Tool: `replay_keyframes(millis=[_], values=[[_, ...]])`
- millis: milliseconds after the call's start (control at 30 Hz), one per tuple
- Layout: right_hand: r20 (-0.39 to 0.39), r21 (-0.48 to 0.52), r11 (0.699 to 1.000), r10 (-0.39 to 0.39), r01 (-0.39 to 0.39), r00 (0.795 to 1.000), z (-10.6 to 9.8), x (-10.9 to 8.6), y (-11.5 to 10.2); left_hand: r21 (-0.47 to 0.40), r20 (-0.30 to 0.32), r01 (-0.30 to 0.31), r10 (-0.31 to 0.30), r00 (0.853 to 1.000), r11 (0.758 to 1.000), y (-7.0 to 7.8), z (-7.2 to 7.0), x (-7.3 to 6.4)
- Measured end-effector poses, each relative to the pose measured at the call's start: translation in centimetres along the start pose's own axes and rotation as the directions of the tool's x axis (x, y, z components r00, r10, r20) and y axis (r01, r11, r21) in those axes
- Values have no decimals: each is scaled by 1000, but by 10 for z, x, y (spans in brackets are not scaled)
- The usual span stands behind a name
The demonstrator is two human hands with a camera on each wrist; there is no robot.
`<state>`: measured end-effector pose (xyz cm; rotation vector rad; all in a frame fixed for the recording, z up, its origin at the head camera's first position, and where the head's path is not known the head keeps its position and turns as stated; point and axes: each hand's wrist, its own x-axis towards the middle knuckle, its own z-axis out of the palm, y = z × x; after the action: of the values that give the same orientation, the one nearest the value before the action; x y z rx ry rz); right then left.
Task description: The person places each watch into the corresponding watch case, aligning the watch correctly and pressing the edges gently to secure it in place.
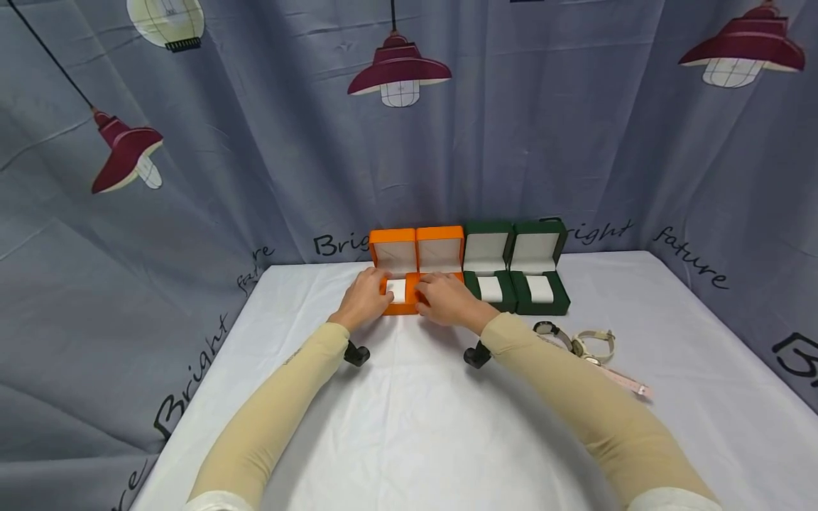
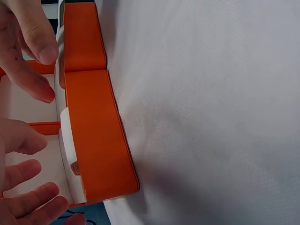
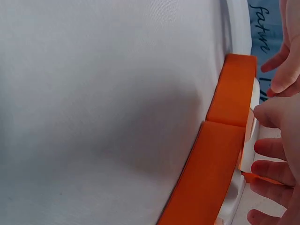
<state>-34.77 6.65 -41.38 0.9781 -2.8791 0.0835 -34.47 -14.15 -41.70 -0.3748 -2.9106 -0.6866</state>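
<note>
Two orange watch boxes, a left one (image 1: 394, 236) and a right one (image 1: 439, 234), stand side by side with lids raised and white cushions inside. My left hand (image 1: 366, 294) is at the left box's left side, its fingers spread and loosely bent in the left wrist view. Over the front of the right box is my right hand (image 1: 447, 299), partly hiding it; in the right wrist view its fingers (image 3: 272, 173) are apart and relaxed. Neither hand holds anything; whether fingertips touch the boxes is hard to tell. Orange box fronts (image 2: 101, 136) show clearly in both wrist views.
Two green watch boxes (image 1: 488, 228) (image 1: 542, 304) stand open just right of the orange ones. On the white table (image 1: 396, 440) at right lie a dark watch (image 1: 547, 328), a beige watch (image 1: 599, 335) and a pink-strapped watch (image 1: 626, 383). A grey printed curtain (image 1: 287, 142) hangs behind.
</note>
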Motion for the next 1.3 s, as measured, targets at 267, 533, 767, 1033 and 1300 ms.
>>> replay_keyframes(millis=[267, 533, 767, 1033, 1300], values=[[5, -73, 997, -14, 14, 1000, 6, 4, -7, -1, 27, 15, -15, 1000, 1000, 0, 2, -1], [44, -94, 996, 2, 3, 999, 6, 8, -12, 17, 41, 32, -32, 999, 999, 1, 3, 3], [76, -104, 994, 24, -16, 997, 6, 6, -13, 26, 59, 33, -35, 998, 999, 0, 4, 7], [40, -110, 994, 24, -20, 999, 5, 10, -14, 58, 92, 28, -33, 995, 998, 4, -5, 16], [34, -120, 992, 32, -28, 999, 7, 13, -15, 59, 130, 44, -52, 990, 997, 1, -2, 22]])
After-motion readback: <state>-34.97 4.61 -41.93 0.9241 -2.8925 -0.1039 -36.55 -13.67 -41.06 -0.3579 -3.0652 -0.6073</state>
